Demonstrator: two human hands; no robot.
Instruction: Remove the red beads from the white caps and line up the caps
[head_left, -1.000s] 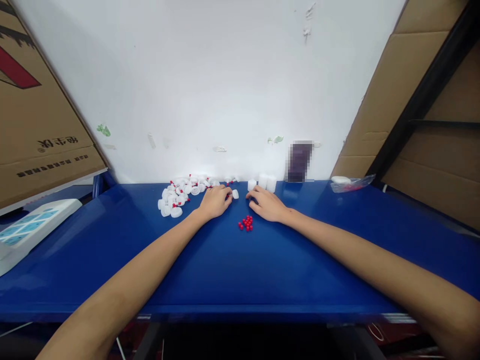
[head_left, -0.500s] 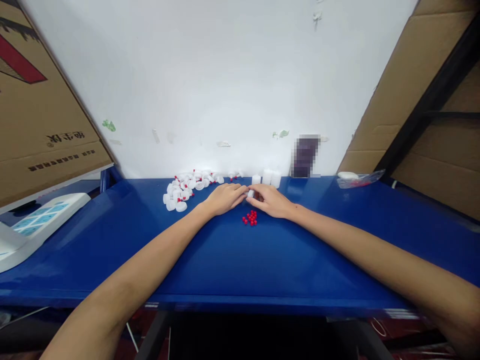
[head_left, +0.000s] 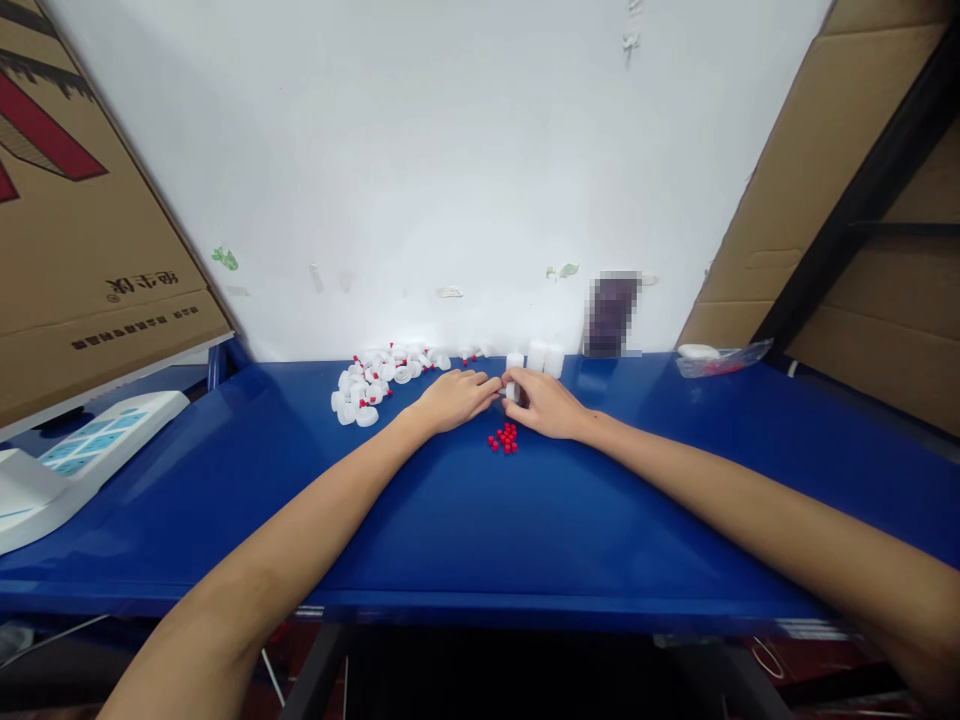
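My right hand pinches a small white cap between thumb and fingers, its round side turned to the left. Against it comes my left hand, fingertips pressed together at the cap's left side; whatever they hold is too small to make out. Just in front of both hands lies a little heap of small red caps on the blue table. White stacked caps stand right behind my right hand. To the left of my left hand spreads a pile of white caps with red tips.
The blue table runs up to a white wall. A white device with blue panels sits at left, below a cardboard box. At the right rear lie a clear plastic bag and a white oval item.
The white cap in my right hand has turned and shows more of its round side. Both hands stay together; the whole view has shifted slightly.
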